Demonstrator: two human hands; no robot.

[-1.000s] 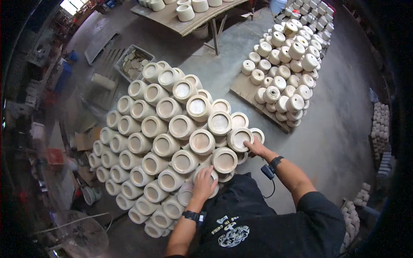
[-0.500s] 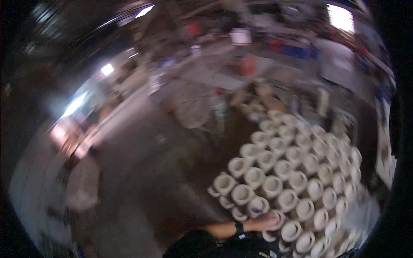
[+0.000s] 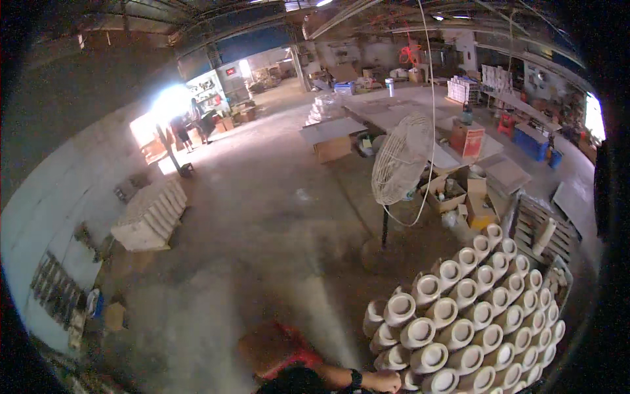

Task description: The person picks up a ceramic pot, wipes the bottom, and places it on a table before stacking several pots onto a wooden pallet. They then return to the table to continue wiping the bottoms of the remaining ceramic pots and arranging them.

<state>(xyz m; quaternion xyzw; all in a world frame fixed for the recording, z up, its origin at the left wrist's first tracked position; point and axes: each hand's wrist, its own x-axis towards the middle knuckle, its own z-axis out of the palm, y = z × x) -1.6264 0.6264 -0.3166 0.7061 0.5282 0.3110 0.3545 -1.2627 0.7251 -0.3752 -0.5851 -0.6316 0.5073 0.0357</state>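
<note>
My left hand (image 3: 387,381) is at the lower edge, a dark band around its wrist. Its fingers look curled, but whatever they hold, if anything, is hidden. Right beside it is a large group of pale, dusty cylinders (image 3: 432,355), packed closely in rows, with rounded rims and recessed round ends facing me. Whether the hand touches the nearest one cannot be made out. No part of my right hand shows.
A standing fan (image 3: 404,159) rises beyond the cylinders, a cable hanging past it. Cardboard boxes (image 3: 482,200) and a wooden pallet (image 3: 543,226) lie behind. A pale stack (image 3: 149,215) stands left. Something red (image 3: 298,354) is beside my forearm. People (image 3: 190,125) stand near the bright doorway.
The view has swung and steadied, showing more of the hall. My left hand, earlier on or over a cylinder's end, now appears lower, at the group's near left edge.
</note>
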